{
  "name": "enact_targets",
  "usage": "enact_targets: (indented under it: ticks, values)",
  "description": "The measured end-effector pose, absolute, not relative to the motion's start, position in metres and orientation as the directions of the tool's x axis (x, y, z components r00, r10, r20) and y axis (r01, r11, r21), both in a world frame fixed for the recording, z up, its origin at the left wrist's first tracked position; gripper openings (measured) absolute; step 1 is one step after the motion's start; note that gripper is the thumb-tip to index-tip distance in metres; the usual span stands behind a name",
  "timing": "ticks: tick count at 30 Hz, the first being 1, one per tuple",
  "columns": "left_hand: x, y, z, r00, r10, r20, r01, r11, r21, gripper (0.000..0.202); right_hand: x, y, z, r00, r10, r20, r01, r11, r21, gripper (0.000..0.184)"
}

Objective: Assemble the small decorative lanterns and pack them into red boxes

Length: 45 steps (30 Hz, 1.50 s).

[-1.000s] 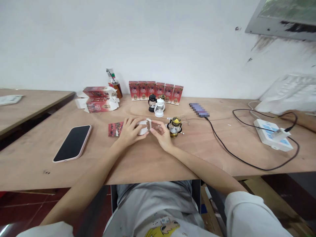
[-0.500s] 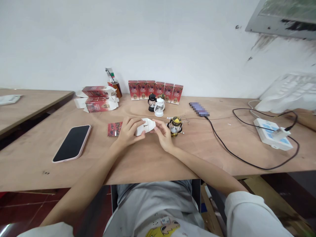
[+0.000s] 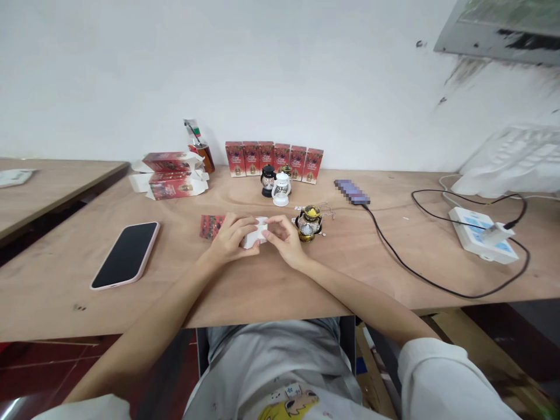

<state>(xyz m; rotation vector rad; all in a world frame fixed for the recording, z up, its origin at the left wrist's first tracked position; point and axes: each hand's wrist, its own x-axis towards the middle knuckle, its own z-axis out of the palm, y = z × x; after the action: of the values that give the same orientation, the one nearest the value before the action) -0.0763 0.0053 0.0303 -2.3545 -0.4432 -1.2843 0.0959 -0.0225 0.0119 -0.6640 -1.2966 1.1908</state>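
A small red printed carton (image 3: 210, 226) lies sideways between my hands, its white end flaps (image 3: 254, 238) facing right. My left hand (image 3: 230, 239) wraps around the carton's middle and hides much of it. At the white end, my right hand (image 3: 286, 242) has its thumb and fingertips pressed on the flaps. Just right of that hand, a gold and black mini lantern (image 3: 310, 223) stands on the table. Behind it are a white lantern (image 3: 280, 189), a black lantern (image 3: 268, 181) and a partly hidden gold one (image 3: 286, 170).
Several red cartons (image 3: 259, 158) stand in a row by the wall. Unfolded cartons (image 3: 170, 184) lie at left, near a bottle of brown liquid (image 3: 205, 156). A pink-edged phone (image 3: 126, 255) rests at front left. A cabled phone (image 3: 351, 192) and power strip (image 3: 483, 236) are at right.
The carton's white flap, sticking out to the right before, is now folded in against its end. The carton has shifted slightly right, and my right fingers have moved left onto the flaps.
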Motion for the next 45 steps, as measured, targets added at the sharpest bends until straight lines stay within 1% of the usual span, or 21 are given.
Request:
enact_targets:
  ticks: [3,8,12,15,18,20,22,24,25,26,27,29,30,31,32,34,36,38,40,43,45]
  values:
    - [-0.076,0.006,0.03,0.534,0.076,0.842,0.46,-0.862,-0.213,0.033,0.095,-0.023,0.011,-0.116,0.929,0.351,-0.294,0.305,-0.906,0.029]
    - [-0.08,0.007,0.026,0.558,0.176,0.811,0.491,-0.858,-0.152,0.027,0.094,-0.022,0.012,-0.092,0.937,0.337,-0.286,0.299,-0.91,0.032]
    - [-0.081,0.007,0.025,0.572,0.148,0.807,0.468,-0.867,-0.173,0.026,0.093,-0.023,0.011,-0.096,0.935,0.341,-0.296,0.301,-0.907,0.032]
    - [-0.079,0.006,0.025,0.589,0.143,0.795,0.473,-0.859,-0.196,0.027,0.092,-0.022,0.01,-0.104,0.94,0.325,-0.277,0.287,-0.917,0.035]
    - [-0.077,0.005,0.027,0.563,0.054,0.825,0.438,-0.866,-0.242,0.031,0.094,-0.018,0.007,-0.11,0.948,0.298,-0.298,0.254,-0.92,0.045]
    - [-0.076,0.004,0.027,0.531,0.006,0.847,0.405,-0.88,-0.247,0.033,0.097,-0.016,0.007,-0.167,0.948,0.273,-0.346,0.203,-0.916,0.058]
    - [-0.076,0.004,0.025,0.501,-0.025,0.865,0.38,-0.892,-0.245,0.034,0.099,-0.015,0.008,-0.294,0.925,0.241,-0.382,0.118,-0.917,0.067]
    - [-0.076,0.006,0.022,0.48,-0.063,0.875,0.365,-0.893,-0.264,0.036,0.1,-0.016,0.009,-0.417,0.884,0.21,-0.387,0.036,-0.921,0.068]
    - [-0.077,0.008,0.02,0.476,-0.076,0.876,0.367,-0.888,-0.276,0.038,0.1,-0.016,0.01,-0.449,0.87,0.203,-0.382,0.018,-0.924,0.067]
    - [-0.078,0.01,0.018,0.477,-0.076,0.875,0.372,-0.885,-0.28,0.04,0.1,-0.017,0.01,-0.453,0.866,0.21,-0.372,0.03,-0.928,0.067]
    - [-0.078,0.011,0.016,0.485,-0.059,0.872,0.376,-0.887,-0.269,0.041,0.099,-0.017,0.009,-0.431,0.871,0.236,-0.355,0.077,-0.932,0.066]
    - [-0.079,0.013,0.015,0.503,0.008,0.864,0.388,-0.896,-0.217,0.044,0.099,-0.018,0.007,-0.344,0.872,0.348,-0.268,0.264,-0.927,0.065]
    - [-0.079,0.012,0.016,0.501,0.045,0.864,0.403,-0.896,-0.186,0.045,0.1,-0.018,0.006,-0.296,0.856,0.424,-0.184,0.385,-0.905,0.063]
    - [-0.079,0.011,0.017,0.486,0.078,0.871,0.426,-0.891,-0.158,0.047,0.101,-0.018,0.005,-0.262,0.822,0.505,-0.07,0.506,-0.86,0.059]
    - [-0.079,0.009,0.02,0.451,0.105,0.886,0.459,-0.879,-0.129,0.048,0.103,-0.018,0.005,-0.251,0.771,0.585,0.064,0.616,-0.785,0.053]
    - [-0.079,0.005,0.026,0.33,0.171,0.928,0.538,-0.842,-0.036,0.051,0.109,-0.018,0.003,-0.328,0.642,0.693,0.322,0.766,-0.557,0.04]
    - [-0.078,0.002,0.031,0.208,0.268,0.941,0.566,-0.818,0.107,0.056,0.113,-0.017,0.003,-0.469,0.533,0.704,0.48,0.823,-0.303,0.034]
    - [-0.077,0.002,0.033,0.142,0.377,0.915,0.533,-0.808,0.25,0.065,0.114,-0.016,0.002,-0.566,0.477,0.672,0.55,0.826,-0.124,0.038]
    - [-0.076,0.003,0.032,0.111,0.473,0.874,0.484,-0.794,0.368,0.072,0.111,-0.016,0.0,-0.609,0.443,0.658,0.579,0.815,-0.013,0.042]
    - [-0.074,0.006,0.031,0.051,0.594,0.803,0.453,-0.73,0.512,0.08,0.104,-0.018,-0.003,-0.692,0.368,0.621,0.546,0.83,0.116,0.04]
    - [-0.075,0.008,0.031,0.055,0.648,0.76,0.454,-0.694,0.559,0.084,0.102,-0.019,-0.004,-0.732,0.337,0.593,0.513,0.845,0.153,0.035]
